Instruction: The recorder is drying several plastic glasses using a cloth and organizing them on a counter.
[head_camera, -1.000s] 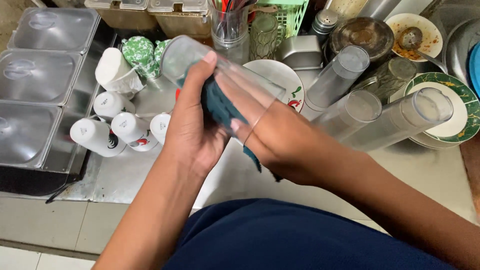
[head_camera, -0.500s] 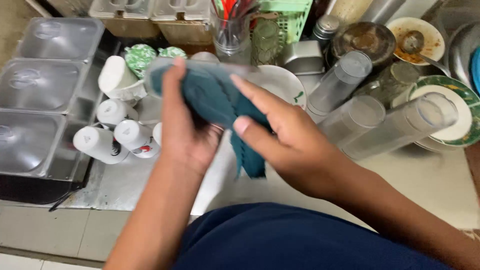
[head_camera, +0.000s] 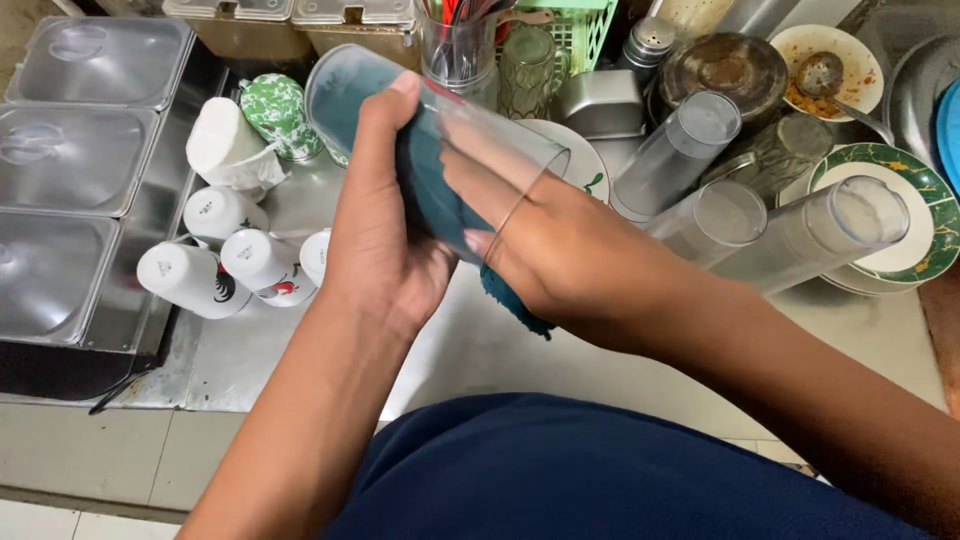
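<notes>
My left hand (head_camera: 385, 250) grips a clear plastic tumbler (head_camera: 350, 95) held on its side above the counter, its mouth turned toward my right. My right hand (head_camera: 560, 250) has its fingers pushed inside the tumbler, pressing a dark teal cloth (head_camera: 430, 190) against the inner wall. One end of the cloth hangs out below my right palm. Behind both hands a white plate (head_camera: 575, 155) shows partly.
Three lidded steel pans (head_camera: 75, 160) line the left. White cups (head_camera: 215, 265) lie beside them. Clear tumblers (head_camera: 800, 235) lie on their sides at right near a green-rimmed plate (head_camera: 930, 230). A utensil holder (head_camera: 455, 45), a green glass mug, a shaker and dirty bowls (head_camera: 825, 60) stand behind.
Half a second ago the cloth covered the tumbler's outside with my right hand on top. Now the cloth and my right fingers are inside the tumbler again, and the tumbler sits lower.
</notes>
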